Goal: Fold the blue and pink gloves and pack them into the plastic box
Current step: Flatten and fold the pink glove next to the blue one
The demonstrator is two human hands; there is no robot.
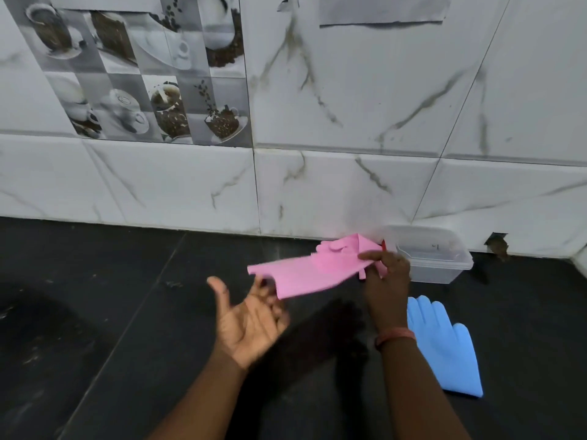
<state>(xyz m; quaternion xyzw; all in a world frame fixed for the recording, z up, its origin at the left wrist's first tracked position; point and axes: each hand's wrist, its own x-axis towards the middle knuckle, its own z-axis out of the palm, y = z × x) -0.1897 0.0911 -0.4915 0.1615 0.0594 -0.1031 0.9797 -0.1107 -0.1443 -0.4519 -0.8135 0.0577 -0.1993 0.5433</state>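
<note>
Dark stone counter against marble-look tiles: pink glove [311, 269] held aloft, pinched at finger end by right hand [386, 281], left hand [251, 315] open under cuff; likely light, floppy, best gripped at edges; blue glove [444, 347] flat near plastic box [435, 258].

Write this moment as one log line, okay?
right hand: holds pink glove aloft | left hand: open beneath | blue glove: flat on counter | plastic box: empty
</note>
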